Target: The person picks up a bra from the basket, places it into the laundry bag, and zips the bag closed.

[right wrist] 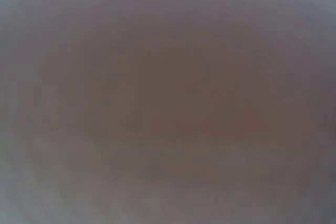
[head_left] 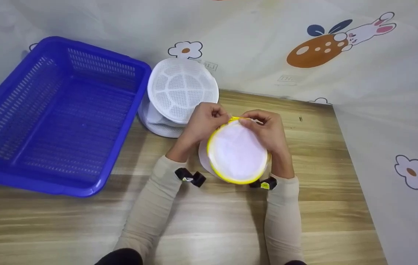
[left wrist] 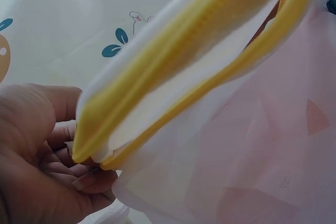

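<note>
A round, white mesh laundry bag (head_left: pixel 238 151) with yellow trim is held in front of me above the wooden table. At its far edge my left hand (head_left: pixel 209 121) pinches the yellow rim. Close beside it, my right hand (head_left: pixel 268 129) grips the same rim, with its thumb on the near face. In the left wrist view, two yellow edges of the bag (left wrist: pixel 157 82) stand apart with a gap between them, and the left hand (left wrist: pixel 47 156) holds their lower end. Everything in the right wrist view is blurred, so the right fingertips are seen only from the head.
A blue plastic basket (head_left: pixel 84 189) with slotted sides stands at the left. Between it and my left hand, white round mesh containers (head_left: pixel 183 90) lie stacked against the patterned backdrop (head_left: pixel 253 44). The wooden table (head_left: pixel 326 206) extends to a side sheet on the right.
</note>
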Tool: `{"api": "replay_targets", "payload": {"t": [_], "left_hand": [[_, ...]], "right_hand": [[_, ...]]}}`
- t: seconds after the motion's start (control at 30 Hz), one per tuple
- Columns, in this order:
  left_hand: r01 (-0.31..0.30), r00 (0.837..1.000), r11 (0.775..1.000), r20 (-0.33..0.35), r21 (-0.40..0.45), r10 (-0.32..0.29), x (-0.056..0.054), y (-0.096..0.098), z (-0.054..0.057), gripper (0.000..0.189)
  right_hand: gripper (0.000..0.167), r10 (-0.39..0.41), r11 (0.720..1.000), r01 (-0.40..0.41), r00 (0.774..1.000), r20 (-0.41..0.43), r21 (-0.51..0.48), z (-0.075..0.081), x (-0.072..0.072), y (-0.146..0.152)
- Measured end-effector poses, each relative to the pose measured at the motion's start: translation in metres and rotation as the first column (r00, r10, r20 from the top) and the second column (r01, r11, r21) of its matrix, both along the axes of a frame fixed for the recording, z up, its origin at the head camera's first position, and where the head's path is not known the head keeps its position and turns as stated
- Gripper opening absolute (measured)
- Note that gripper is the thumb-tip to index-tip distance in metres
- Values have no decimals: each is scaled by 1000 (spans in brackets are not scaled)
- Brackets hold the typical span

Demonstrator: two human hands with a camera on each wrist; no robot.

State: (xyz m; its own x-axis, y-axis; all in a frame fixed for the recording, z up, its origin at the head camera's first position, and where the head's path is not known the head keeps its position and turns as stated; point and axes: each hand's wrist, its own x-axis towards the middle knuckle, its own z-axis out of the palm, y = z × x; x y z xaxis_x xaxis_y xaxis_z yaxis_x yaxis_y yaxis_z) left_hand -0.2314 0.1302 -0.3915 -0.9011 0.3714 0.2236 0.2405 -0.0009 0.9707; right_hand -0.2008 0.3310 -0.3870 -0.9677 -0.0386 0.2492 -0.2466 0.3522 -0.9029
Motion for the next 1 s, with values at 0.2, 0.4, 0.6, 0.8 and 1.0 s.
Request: {"api": "replay_targets", "payload": {"t": [0.2, 0.4, 0.6, 0.8, 1.0], "left_hand": [[-14, 1000, 1000, -13, -20, 14, 0, 1, -1, 13], [-35, 999, 999, -10, -13, 35, 2, 0, -1, 16], [-33, 999, 999, 15, 14, 33, 2, 0, 0, 17], [-39, 999, 999, 38, 25, 38, 0, 0, -1, 17], [-45, 998, 998, 41, 34, 43, 0, 1, -2, 16]], "right_hand": [[10, 37, 999, -37, 999, 14, -20, 19, 12, -10], [9, 32, 999, -32, 999, -4, -4, 21, 14, -10], [10, 13, 1000, -13, 1000, -13, 0, 21, 14, -8], [11, 1, 1000, -1, 1000, 3, -6, 20, 11, -8], [11, 0, 1000, 0, 1000, -1, -7, 18, 11, -8]]}}
